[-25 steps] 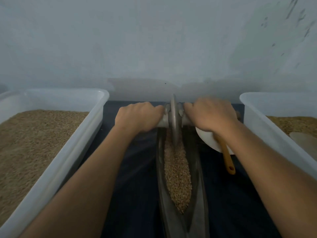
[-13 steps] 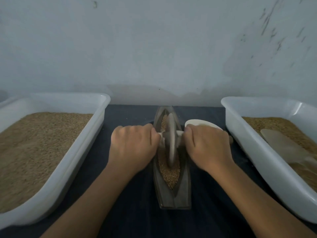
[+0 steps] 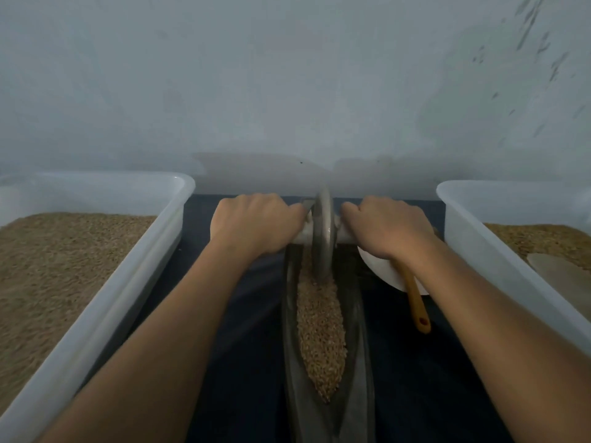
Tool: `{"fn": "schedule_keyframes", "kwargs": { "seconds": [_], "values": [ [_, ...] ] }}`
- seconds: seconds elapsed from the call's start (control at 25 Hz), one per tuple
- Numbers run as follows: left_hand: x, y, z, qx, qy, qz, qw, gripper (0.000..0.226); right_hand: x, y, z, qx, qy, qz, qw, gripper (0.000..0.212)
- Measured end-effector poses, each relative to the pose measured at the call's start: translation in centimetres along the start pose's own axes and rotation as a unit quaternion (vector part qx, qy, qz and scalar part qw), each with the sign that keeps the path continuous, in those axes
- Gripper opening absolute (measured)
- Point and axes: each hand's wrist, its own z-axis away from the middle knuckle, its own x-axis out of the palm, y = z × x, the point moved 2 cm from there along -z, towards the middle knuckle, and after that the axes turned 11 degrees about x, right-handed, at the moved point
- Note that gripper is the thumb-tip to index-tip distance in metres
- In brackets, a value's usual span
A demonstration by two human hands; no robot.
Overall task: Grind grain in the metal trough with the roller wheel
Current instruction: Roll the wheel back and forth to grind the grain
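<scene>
A narrow boat-shaped metal trough [image 3: 358,362] runs away from me down the middle of the dark cloth. Brown grain [image 3: 319,334] lies along its groove. The grey roller wheel [image 3: 322,231] stands upright at the trough's far end, on a pale axle handle. My left hand [image 3: 256,223] grips the handle left of the wheel. My right hand [image 3: 387,228] grips it on the right side. Both arms are stretched forward.
A white plastic tub [image 3: 105,302] full of grain stands at the left, another white tub [image 3: 473,231] with grain and a flat scoop at the right. A white bowl [image 3: 383,273] with a yellow-handled spoon [image 3: 417,302] sits under my right wrist. The wall is close behind.
Both hands have pushed the wheel from the trough's middle back to its far end, and the grain behind the wheel now lies uncovered.
</scene>
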Motion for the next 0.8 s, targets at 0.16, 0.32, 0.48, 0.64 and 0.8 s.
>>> {"fn": "schedule_keyframes", "kwargs": {
  "seconds": [0.16,0.32,0.48,0.64,0.8],
  "values": [
    [0.5,0.0,1.9,0.045,0.046,-0.092,0.994,0.036,0.0,-0.6,1.7,-0.010,0.063,0.029,0.998,0.052],
    [0.7,2.0,8.5,0.112,0.126,-0.158,0.973,0.031,-1.2,-1.2,7.4,-0.016,0.152,-0.006,0.988,0.059],
    [-0.4,3.3,11.6,0.075,0.215,-0.070,0.971,0.040,-0.9,-0.2,12.8,-0.045,0.201,-0.065,0.976,0.046],
    [-0.4,3.4,11.2,0.071,0.208,-0.085,0.972,0.042,-0.8,0.2,13.2,-0.038,0.200,-0.071,0.976,0.047],
    [-0.1,2.1,7.1,0.113,0.100,-0.146,0.978,0.034,-0.4,0.0,7.5,-0.005,0.136,0.001,0.991,0.056]
  ]
}}
